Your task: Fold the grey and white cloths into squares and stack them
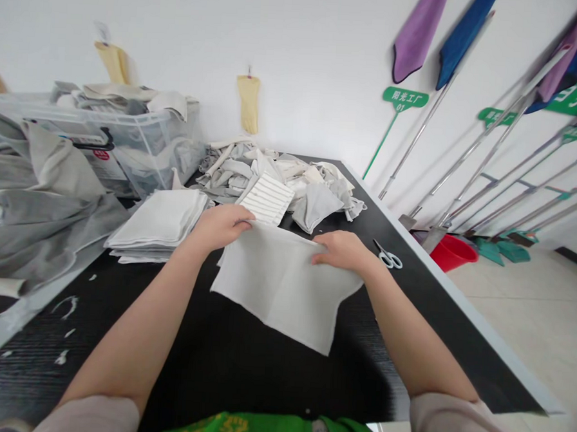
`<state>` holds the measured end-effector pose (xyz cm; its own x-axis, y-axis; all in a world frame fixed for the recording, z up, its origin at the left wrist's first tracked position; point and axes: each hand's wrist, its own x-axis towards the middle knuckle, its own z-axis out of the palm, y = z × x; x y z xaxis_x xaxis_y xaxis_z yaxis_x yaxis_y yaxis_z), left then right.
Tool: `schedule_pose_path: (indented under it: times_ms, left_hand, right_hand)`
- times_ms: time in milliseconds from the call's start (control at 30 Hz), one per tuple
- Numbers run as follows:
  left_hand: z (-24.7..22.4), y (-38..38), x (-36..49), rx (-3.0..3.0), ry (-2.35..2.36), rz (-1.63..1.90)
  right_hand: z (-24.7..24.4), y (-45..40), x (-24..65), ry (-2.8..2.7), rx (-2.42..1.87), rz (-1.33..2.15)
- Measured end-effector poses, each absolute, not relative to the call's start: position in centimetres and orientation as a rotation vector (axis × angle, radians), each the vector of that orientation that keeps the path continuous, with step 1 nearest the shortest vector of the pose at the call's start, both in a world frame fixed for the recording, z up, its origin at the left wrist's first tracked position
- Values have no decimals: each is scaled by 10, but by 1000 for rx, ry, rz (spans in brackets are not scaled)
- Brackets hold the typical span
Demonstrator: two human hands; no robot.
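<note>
Between my hands hangs a light grey cloth (285, 280), held up over the black table with its lower edge drooping toward me. My left hand (224, 225) pinches its upper left edge, and my right hand (341, 250) grips it near the upper right. Just left of my left hand lies a stack of folded pale cloths (150, 221). Beyond the held cloth, a striped cloth (266, 199) rests at the front of a heap of crumpled grey and cream cloths (242, 168). The fingertips behind the cloth are partly hidden.
Scissors (388, 255) lie on the black table (198, 359) to the right. A clear plastic bin (147, 138) full of cloths stands back left, with a grey fabric pile (42, 209) before it. On the floor at right are a red bucket (453, 252) and several long-handled tools along the wall.
</note>
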<state>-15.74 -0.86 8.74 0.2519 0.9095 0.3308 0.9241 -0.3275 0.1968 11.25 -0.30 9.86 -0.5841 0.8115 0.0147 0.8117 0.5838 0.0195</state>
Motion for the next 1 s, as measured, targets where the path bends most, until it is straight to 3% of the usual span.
schedule_pose_path:
  times_ms: [100, 267, 333, 500, 567, 833, 1000]
  left_hand:
    - [102, -11, -158, -2221, -1733, -788]
    - [121, -42, -170, -2167, -1611, -1104]
    - [116, -59, -178, -2453, -1679, -998]
    - [74, -83, -200, -3042, -2299, -249]
    - [57, -78, -210, -2912, -2515, -216]
    - [8, -28, -210, -1919, -2742, -665]
    - [-6, -15, -177, -1884, -2608, -545]
  right_hand:
    - [105, 6, 116, -2568, -1558, -228]
    - [119, -20, 119, -2226, -1364, -377]
    - [112, -36, 123, -2335, -1291, -294]
    - [72, -57, 136, -2856, -1250, 272]
    - [61, -56, 141, -2815, -1383, 390]
    - [27, -18, 135, -1894, -1560, 515]
    - [-4, 7, 125, -1744, -1716, 515]
